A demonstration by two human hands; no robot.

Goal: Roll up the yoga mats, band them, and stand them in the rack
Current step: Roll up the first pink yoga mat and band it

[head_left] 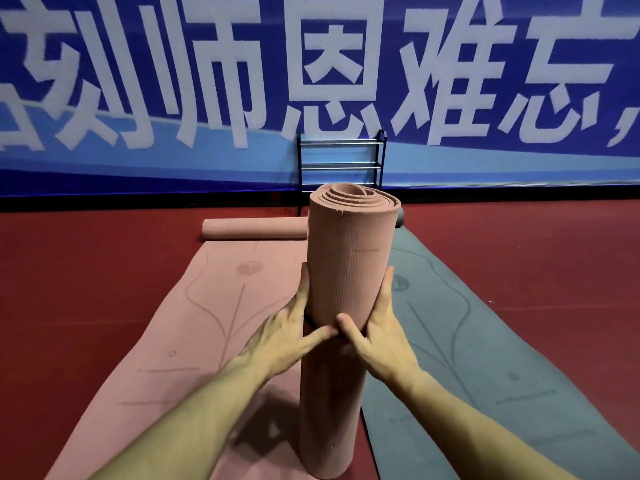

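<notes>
Both the left hand (pixel 287 327) and right hand (pixel 381 337) grip the upright rolled pink mat (pixel 349 251). Squeeze evenly while banding, so the coils stay tight.

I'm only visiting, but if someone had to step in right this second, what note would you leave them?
Left hand and right hand both grip the rolled pink mat, held upright. What looks like a dark band sits at thumb level.
Done: this mat is rolled.
Left: seat the band and stand the roll in the rack at the back. The second pink mat is only partly rolled; the grey-green mat lies flat.
</notes>
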